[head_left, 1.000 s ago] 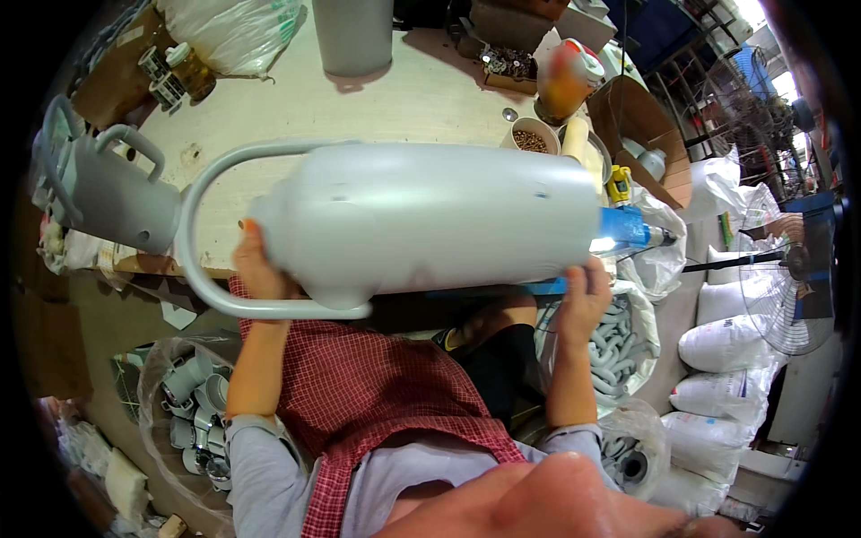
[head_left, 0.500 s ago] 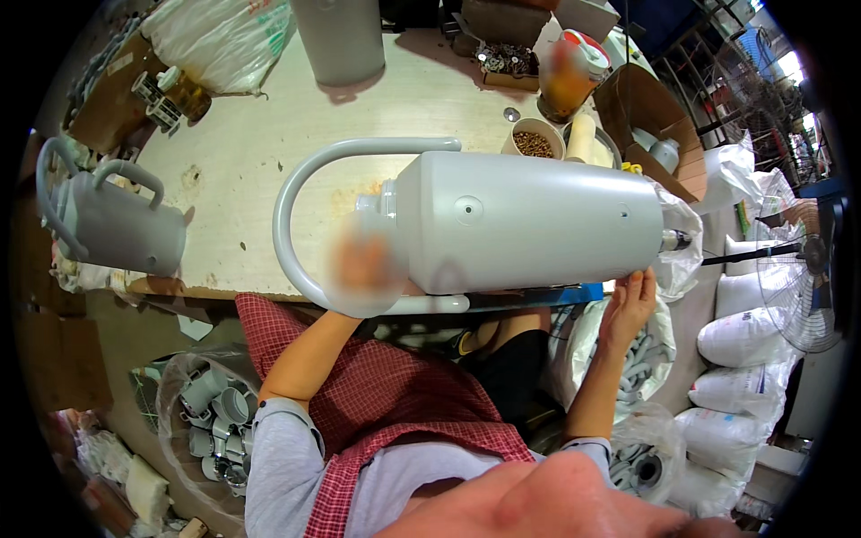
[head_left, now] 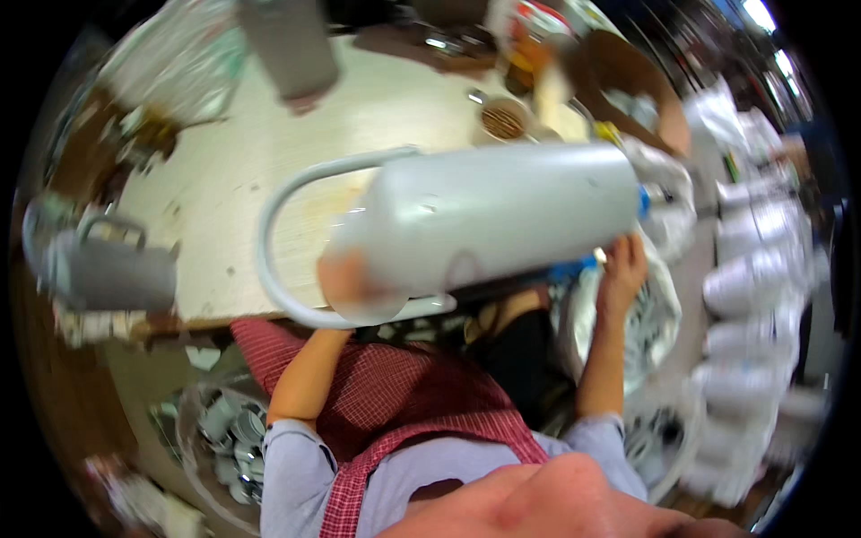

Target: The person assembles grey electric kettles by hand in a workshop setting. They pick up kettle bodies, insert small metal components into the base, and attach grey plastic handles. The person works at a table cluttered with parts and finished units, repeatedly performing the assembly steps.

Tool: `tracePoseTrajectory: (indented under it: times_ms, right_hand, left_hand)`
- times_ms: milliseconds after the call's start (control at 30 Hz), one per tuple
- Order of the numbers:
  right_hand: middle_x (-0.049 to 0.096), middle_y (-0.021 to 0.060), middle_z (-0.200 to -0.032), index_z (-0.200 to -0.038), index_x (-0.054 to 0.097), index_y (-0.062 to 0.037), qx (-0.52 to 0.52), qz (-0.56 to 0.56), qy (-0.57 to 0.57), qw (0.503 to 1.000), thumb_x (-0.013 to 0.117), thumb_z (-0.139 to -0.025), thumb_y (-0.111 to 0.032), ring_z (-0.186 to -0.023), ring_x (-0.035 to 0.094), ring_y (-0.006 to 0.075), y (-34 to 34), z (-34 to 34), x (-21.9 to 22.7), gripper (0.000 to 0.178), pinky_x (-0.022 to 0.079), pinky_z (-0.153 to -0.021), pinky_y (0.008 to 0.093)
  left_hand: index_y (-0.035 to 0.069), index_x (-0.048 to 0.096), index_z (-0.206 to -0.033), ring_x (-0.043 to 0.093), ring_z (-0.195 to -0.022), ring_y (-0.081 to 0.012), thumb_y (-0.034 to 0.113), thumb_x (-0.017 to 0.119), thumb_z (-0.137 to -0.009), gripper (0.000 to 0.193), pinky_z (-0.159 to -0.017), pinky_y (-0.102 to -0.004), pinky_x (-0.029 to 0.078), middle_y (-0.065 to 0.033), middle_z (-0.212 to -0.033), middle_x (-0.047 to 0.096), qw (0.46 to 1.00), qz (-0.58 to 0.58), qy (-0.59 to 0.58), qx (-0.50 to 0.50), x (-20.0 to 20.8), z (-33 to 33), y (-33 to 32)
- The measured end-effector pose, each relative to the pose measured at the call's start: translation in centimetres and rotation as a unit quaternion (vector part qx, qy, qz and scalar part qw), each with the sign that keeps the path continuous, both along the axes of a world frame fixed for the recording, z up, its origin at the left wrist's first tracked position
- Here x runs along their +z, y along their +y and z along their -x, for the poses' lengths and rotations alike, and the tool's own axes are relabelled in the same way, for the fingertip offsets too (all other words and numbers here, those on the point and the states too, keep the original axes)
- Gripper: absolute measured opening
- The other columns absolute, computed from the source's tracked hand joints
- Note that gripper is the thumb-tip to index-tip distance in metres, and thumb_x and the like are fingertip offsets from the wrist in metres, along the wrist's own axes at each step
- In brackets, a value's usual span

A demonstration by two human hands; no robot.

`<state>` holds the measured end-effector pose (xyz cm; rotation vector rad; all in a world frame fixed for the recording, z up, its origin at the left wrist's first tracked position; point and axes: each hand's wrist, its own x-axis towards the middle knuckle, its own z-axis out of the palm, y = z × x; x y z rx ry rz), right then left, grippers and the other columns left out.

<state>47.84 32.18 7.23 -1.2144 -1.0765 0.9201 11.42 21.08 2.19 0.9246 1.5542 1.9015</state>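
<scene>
Over one pale table's near edge point(head_left: 224, 202), one grey vessel point(head_left: 502, 206) is slanting sideways, one curved handle point(head_left: 266, 240) looping leftward. One white sack point(head_left: 585, 309) is holding grey pieces point(head_left: 644, 334). The left hand point(head_left: 345, 280) is touching the narrow end, blurred, closure unclear; the right hand point(head_left: 623, 272), half-curled, is gripping the base. One cup point(head_left: 487, 136) is containing brass-coloured bits point(head_left: 503, 121).
</scene>
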Motion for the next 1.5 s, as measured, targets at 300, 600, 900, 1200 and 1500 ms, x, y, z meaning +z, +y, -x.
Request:
tracePoseTrajectory:
  times_ms: [300,600,900,1200,1500]
  right_hand:
    - [0.067,0.0105,-0.100,-0.115,0.062,-0.0002,-0.127,-0.015,-0.143,0.981,0.065,-0.087,-0.005,-0.092,0.064,0.0150,-3.1,-9.9,-6.1,0.029,0.050,-0.082,0.0274]
    - [0.064,0.0292,-0.111,-0.110,0.064,0.0047,-0.288,0.367,-0.437,0.769,0.075,-0.070,-0.037,-0.102,0.063,0.0414,4.5,-25.2,-22.5,0.059,0.050,-0.087,0.0450]
    - [0.064,0.0133,-0.097,-0.103,0.063,-0.0011,-0.194,-0.043,-0.341,0.919,0.076,-0.078,-0.014,-0.088,0.062,0.0286,-0.9,-16.9,-10.0,0.031,0.048,-0.079,0.0360]
    - [0.066,0.0131,-0.090,-0.108,0.065,-0.0043,-0.002,-0.271,-0.406,0.873,0.078,-0.076,-0.008,-0.077,0.064,0.0284,-2.9,-7.3,5.9,0.035,0.050,-0.069,0.0333]
    - [0.065,0.0122,-0.084,-0.110,0.064,-0.0019,0.283,-0.451,-0.550,0.643,0.082,-0.069,-0.010,-0.067,0.060,0.0254,-0.3,8.7,21.0,0.045,0.048,-0.058,0.0334]
  left_hand:
    - [-0.010,0.057,-0.114,0.062,-0.099,-0.0232,0.052,0.062,-0.089,0.067,-0.085,-0.0356,0.050,-0.0137,-0.108,0.064,0.994,-0.049,-0.077,-0.057,-0.4,2.9,-0.5]
    - [-0.008,0.053,-0.121,0.059,-0.107,-0.0221,0.050,0.059,-0.091,0.066,-0.095,-0.0359,0.045,-0.0140,-0.115,0.061,0.991,-0.036,-0.073,-0.103,-0.2,4.5,-0.2]
    - [-0.009,0.054,-0.121,0.060,-0.104,-0.0220,0.050,0.057,-0.093,0.065,-0.091,-0.0344,0.047,-0.0141,-0.113,0.063,0.996,-0.024,-0.056,-0.060,-0.6,4.3,-1.1]
    - [-0.002,0.063,-0.098,0.054,-0.068,-0.0115,0.050,0.067,-0.087,0.053,-0.059,-0.0251,0.044,-0.0027,-0.078,0.060,0.995,-0.016,-0.001,-0.096,-0.4,2.6,0.1]
    - [0.005,0.072,-0.095,0.065,-0.094,-0.0320,0.042,0.074,-0.077,0.042,-0.105,-0.0451,0.032,-0.0127,-0.093,0.071,0.975,-0.049,0.181,-0.122,5.1,1.3,0.7]
